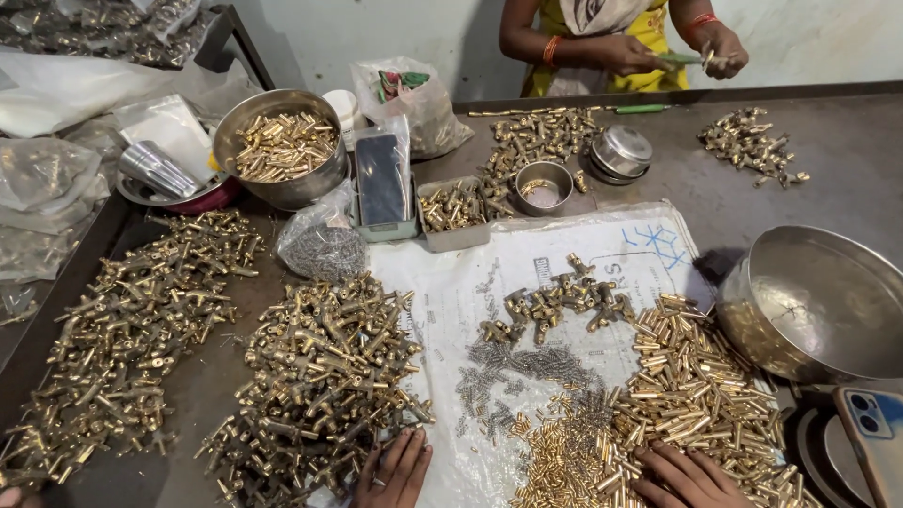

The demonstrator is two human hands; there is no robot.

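Observation:
My left hand (395, 470) rests flat at the bottom edge, fingers apart, on a white plastic sheet (470, 282) beside a big heap of brass T-shaped fittings (320, 376). My right hand (682, 478) lies palm down with fingers spread on a pile of short brass tubes (696, 395). Between the hands lie small grey screws (527, 372). A small cluster of assembled brass fittings (555, 303) sits farther up the sheet. Neither hand holds anything.
Another heap of brass parts (122, 329) lies at left. A steel bowl of brass tubes (282, 146) stands at the back, a large empty steel bowl (818, 301) at right, a phone (875, 437) at bottom right. Another person (621, 42) works across the table.

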